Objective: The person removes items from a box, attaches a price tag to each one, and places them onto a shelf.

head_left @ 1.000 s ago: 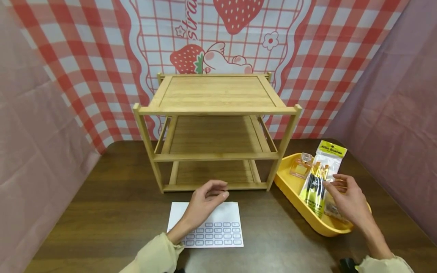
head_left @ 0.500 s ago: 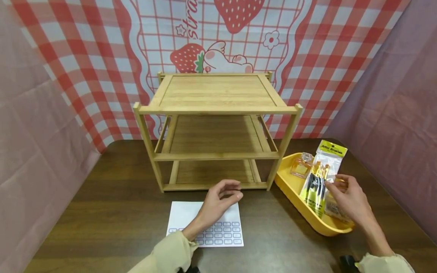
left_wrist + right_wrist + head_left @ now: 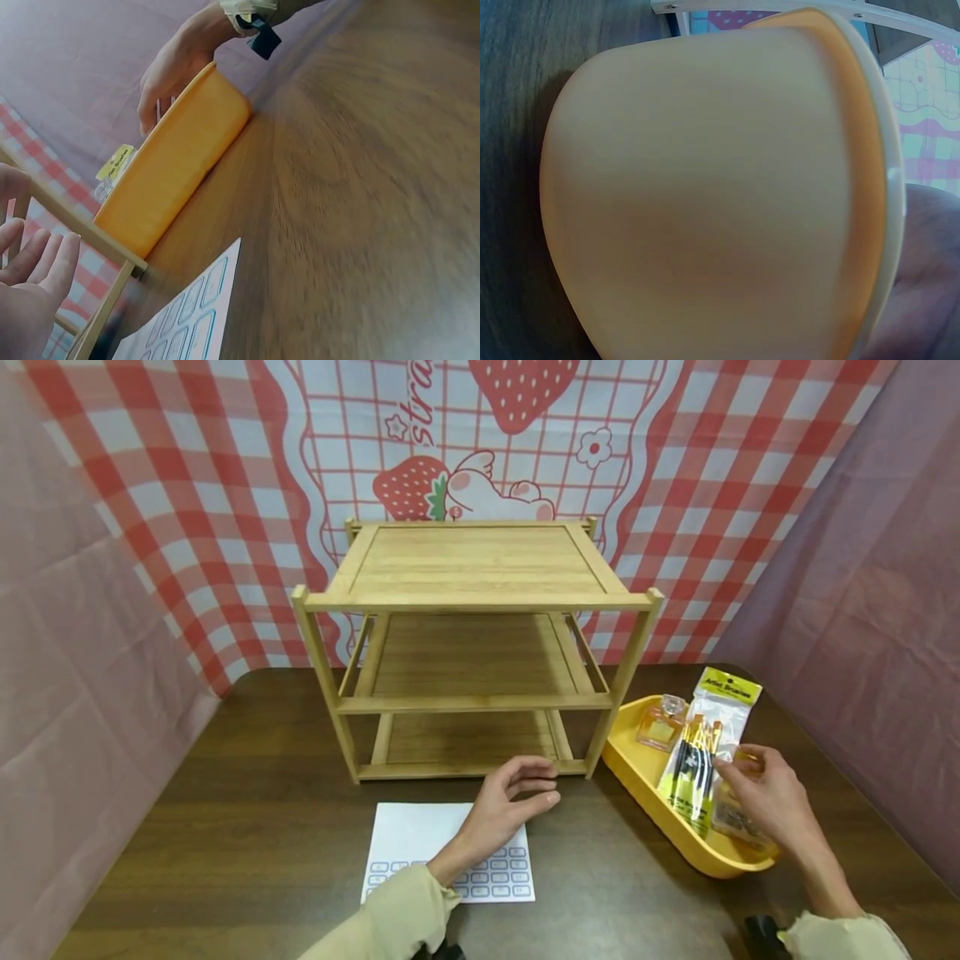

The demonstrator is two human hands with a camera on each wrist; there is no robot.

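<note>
- The right hand (image 3: 768,793) is over the yellow tray (image 3: 652,810), fingers loosely bent, thumb apart from them; whether it touches anything inside, I cannot tell.
- The brush packet (image 3: 693,768) lies just left of the right thumb, its top sticking out past the tray's far rim.
- Beyond the packet from that hand, in the tray's far end, is a perfume bottle (image 3: 662,727).
- Partly under the right hand is a clear bag (image 3: 731,818), contents unclear.
- The left hand (image 3: 506,810) holds nothing; its fingers curve loosely, thumb apart.
- Below the left hand is a printed paper (image 3: 420,827); ahead stands a wooden rack (image 3: 472,702).
</note>
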